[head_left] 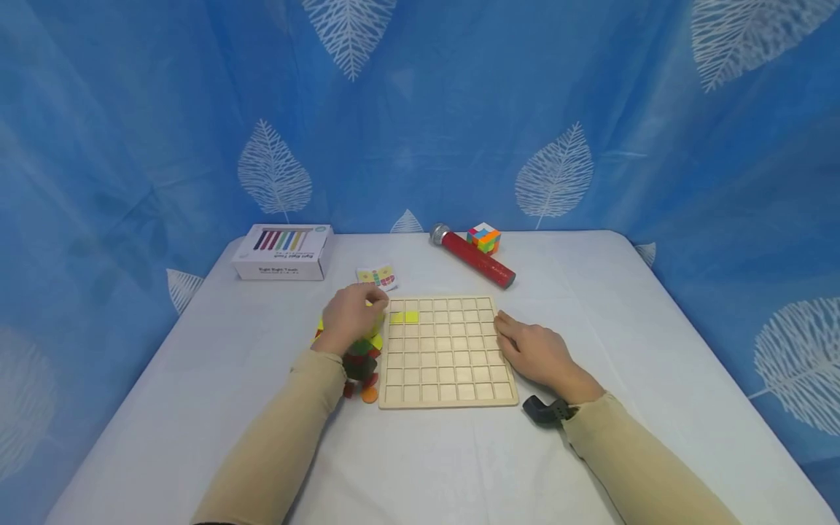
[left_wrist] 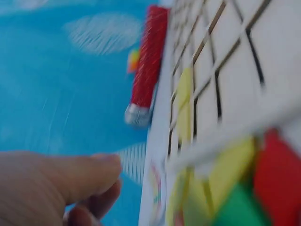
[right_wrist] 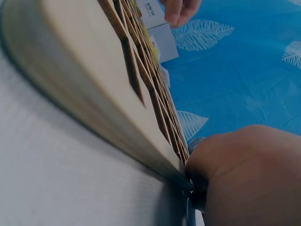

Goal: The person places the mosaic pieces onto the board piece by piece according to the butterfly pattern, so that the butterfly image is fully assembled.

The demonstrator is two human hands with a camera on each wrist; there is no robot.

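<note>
A wooden grid board (head_left: 464,375) lies flat on a white table (head_left: 420,470). Two yellow tiles (head_left: 411,317) fill the leftmost cells of its second row from the far side; every other visible cell is bare, so the filling looks barely begun. Loose coloured pieces (head_left: 370,394) heap beside its left edge. Over them hovers the left hand (head_left: 350,315), fingers loosely bent, nothing visible between them. The right hand (head_left: 537,354) rests extended fingers on the right edge, grasping nothing. Open tabletop spreads nearer the person; beyond sit a card (head_left: 377,277) and red microphone (head_left: 475,258).
</note>
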